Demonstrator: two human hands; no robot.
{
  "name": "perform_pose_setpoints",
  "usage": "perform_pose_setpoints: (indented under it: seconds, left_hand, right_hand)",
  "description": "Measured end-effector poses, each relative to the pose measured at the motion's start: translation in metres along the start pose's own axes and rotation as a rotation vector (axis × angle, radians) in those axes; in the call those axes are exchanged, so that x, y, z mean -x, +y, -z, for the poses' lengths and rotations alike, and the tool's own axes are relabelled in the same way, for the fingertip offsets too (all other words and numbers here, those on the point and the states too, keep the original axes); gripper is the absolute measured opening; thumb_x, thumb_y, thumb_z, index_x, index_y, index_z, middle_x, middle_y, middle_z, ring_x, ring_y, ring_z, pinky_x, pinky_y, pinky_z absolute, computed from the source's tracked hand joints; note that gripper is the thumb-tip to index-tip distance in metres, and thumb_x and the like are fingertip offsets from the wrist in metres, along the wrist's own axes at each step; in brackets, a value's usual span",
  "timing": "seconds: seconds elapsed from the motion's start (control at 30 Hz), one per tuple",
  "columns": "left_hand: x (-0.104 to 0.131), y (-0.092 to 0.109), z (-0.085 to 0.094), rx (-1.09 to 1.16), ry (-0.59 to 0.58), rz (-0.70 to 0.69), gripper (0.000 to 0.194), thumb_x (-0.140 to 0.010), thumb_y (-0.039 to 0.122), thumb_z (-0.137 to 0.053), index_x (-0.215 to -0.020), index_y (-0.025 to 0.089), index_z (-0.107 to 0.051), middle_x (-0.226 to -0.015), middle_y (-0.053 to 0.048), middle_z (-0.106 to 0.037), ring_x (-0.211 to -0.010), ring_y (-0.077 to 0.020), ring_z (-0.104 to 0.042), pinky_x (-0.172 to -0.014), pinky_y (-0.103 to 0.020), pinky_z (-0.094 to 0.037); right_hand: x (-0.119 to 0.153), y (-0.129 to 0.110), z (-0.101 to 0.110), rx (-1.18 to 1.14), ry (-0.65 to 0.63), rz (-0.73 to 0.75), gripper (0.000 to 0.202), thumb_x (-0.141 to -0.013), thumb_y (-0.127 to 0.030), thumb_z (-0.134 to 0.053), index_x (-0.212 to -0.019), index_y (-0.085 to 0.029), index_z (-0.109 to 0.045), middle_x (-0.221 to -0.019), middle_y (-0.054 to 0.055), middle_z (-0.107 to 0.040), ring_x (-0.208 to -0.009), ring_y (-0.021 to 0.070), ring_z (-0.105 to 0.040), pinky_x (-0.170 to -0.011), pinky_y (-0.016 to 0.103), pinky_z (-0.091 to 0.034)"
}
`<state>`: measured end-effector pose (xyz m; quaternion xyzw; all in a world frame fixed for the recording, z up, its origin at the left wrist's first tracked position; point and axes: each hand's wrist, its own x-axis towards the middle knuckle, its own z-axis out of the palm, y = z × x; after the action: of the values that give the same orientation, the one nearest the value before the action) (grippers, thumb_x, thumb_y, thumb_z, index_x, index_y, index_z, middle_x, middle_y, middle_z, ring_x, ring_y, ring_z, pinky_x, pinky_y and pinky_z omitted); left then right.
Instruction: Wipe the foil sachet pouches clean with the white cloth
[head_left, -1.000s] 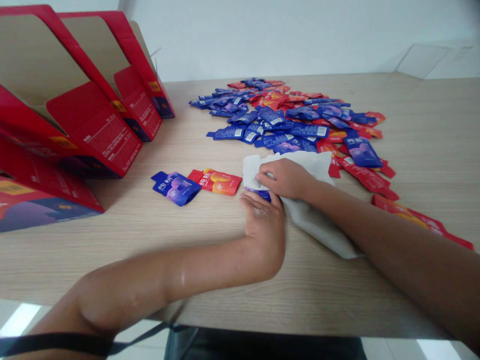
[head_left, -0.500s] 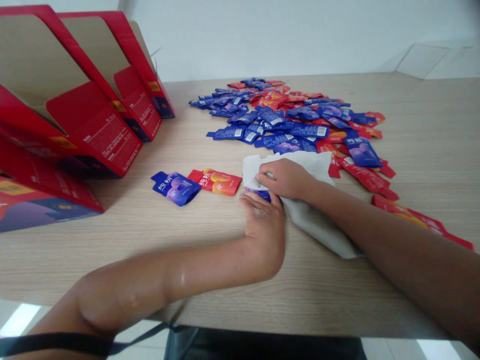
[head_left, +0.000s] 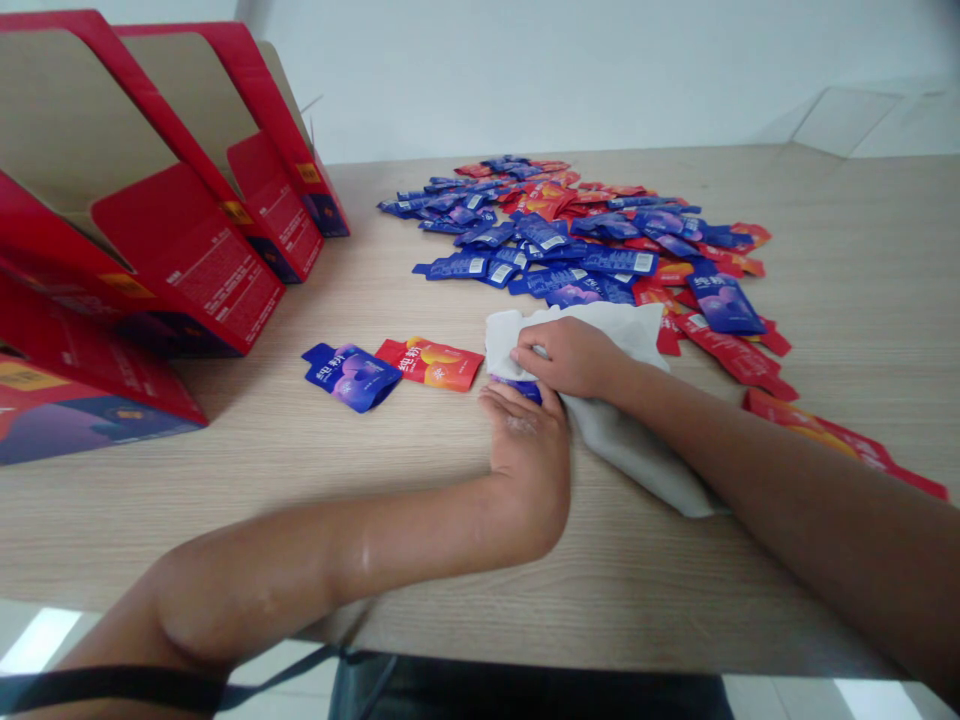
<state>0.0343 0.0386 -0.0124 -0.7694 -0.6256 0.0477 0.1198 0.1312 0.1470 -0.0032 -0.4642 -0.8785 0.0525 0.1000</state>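
My right hand (head_left: 570, 355) is closed on a white cloth (head_left: 630, 325), its fist pressing the cloth to the table. Under the cloth's near edge a small strip of a blue pouch (head_left: 527, 390) shows; the rest of it is hidden. My left hand (head_left: 525, 430) holds that pouch down on the table, fingers on its left and thumb on its right, close below my right fist. Just left of the cloth lies a red-orange pouch (head_left: 442, 364) with a fruit print, and a blue pouch with purple fruit (head_left: 352, 378) touches its left end.
A large heap of blue and red pouches (head_left: 540, 235) spreads behind the cloth. Loose red pouches (head_left: 739, 355) trail off to the right, one beneath my right forearm. Several open red cartons (head_left: 202, 270) stand at the left. A white wall (head_left: 570, 80) rises behind the table.
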Motion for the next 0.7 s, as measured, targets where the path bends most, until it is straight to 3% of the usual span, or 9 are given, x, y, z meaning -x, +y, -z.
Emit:
perform_pose_setpoints:
  seconds: [0.7]
  left_hand:
    - [-0.0019, -0.0001, 0.0014, -0.104, -0.037, -0.027, 0.05, -0.092, -0.001, -0.025, -0.137, 0.002, -0.047, -0.12, -0.038, -0.06, -0.107, -0.0348, -0.067, -0.084, -0.045, -0.053]
  right_hand:
    - [0.0002, 0.0003, -0.0002, -0.005, -0.001, 0.0, 0.037, -0.091, -0.039, -0.041, -0.079, -0.017, -0.069, -0.078, 0.007, -0.069, -0.071, 0.017, -0.055, -0.062, 0.029, -0.028]
